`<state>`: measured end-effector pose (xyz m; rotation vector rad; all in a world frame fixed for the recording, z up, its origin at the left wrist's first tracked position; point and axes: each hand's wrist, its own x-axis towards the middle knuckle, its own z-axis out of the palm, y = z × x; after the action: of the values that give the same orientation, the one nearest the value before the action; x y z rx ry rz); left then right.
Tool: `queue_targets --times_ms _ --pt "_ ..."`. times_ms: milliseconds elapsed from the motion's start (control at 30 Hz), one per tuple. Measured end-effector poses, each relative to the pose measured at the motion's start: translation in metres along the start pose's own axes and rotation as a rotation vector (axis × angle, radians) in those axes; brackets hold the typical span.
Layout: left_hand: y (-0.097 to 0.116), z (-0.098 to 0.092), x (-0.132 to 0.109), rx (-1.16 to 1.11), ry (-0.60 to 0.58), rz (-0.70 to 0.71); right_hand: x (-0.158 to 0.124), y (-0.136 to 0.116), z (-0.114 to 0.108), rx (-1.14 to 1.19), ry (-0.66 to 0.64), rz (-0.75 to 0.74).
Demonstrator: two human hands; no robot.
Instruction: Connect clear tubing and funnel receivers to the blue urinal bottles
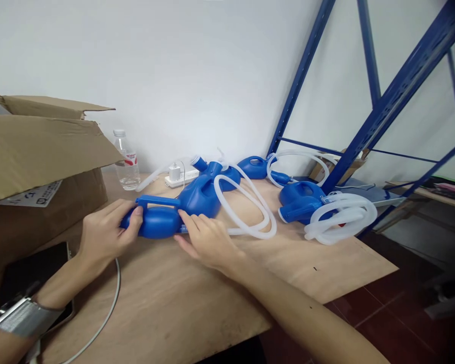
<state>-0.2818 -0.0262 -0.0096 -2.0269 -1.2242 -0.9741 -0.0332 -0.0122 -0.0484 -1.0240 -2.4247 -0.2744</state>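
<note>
A blue plastic jug-shaped container [159, 221] lies on its side on the wooden table [197, 303]. My left hand [106, 232] wraps around its left end, fingers curled on it. My right hand [205, 240] rests on its right end, fingers pressed where a white flexible hose [246, 207] joins it. Behind it stands a second blue container [202, 194] with the hose looped beside it. Two more blue containers [301, 199] [256, 167] with coiled white hoses [341, 217] lie further right.
An open cardboard box [34, 151] stands at the left. A water bottle [126, 162] and a white power strip [180, 177] sit by the wall. A dark phone [34, 273] and a white cable [106, 308] lie near my left arm. Blue shelving [387, 101] rises at right, past the table's edge.
</note>
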Motion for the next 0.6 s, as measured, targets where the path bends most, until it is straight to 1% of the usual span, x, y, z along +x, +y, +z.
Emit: queue_targets --times_ms 67,133,267,367,433,500,533,600 --pt "0.004 -0.003 0.002 0.0 0.016 0.049 0.001 -0.003 0.003 0.018 -0.184 0.063" --pt "0.003 -0.006 0.004 -0.001 0.023 0.09 0.003 -0.002 0.0 0.079 -0.318 0.063" --pt "-0.007 -0.011 0.005 -0.03 0.035 0.242 0.005 0.004 -0.018 0.261 -0.431 0.04" --pt "-0.017 -0.015 0.006 -0.003 0.054 0.384 0.006 0.007 -0.029 0.533 -0.515 0.082" --pt "-0.022 -0.017 0.007 0.021 0.076 0.445 0.007 0.009 -0.032 0.747 -0.557 0.1" --pt "-0.026 -0.017 0.006 0.022 0.104 0.476 0.011 0.013 -0.033 0.916 -0.598 0.087" --pt "-0.027 -0.016 0.005 0.018 0.11 0.496 0.012 0.014 -0.032 0.981 -0.635 0.088" --pt "-0.031 -0.014 0.001 -0.006 0.101 0.54 0.015 0.018 -0.032 1.089 -0.767 0.128"
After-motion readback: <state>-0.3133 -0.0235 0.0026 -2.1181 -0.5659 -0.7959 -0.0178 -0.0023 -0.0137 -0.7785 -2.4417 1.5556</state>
